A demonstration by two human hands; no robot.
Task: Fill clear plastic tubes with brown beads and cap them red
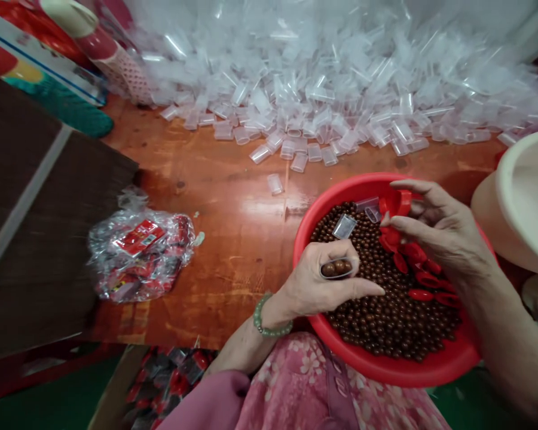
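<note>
Left hand wrapped snug round clear case, brown balls inside; right hand pinching red cap over red bowl.

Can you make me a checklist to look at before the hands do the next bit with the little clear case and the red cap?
1. Left hand has hold of the clear case: ok.
2. Brown balls are inside it: ok, some show at the mouth.
3. The right number of balls is in there: cannot tell, the fingers hide most of the case.
4. The case's mouth is uncovered: ok.
5. Right hand has a red cap ready: ok, pinched between thumb and fingers.
6. Cap and case are joined: not ok, they are apart, both over the red basin.
</note>
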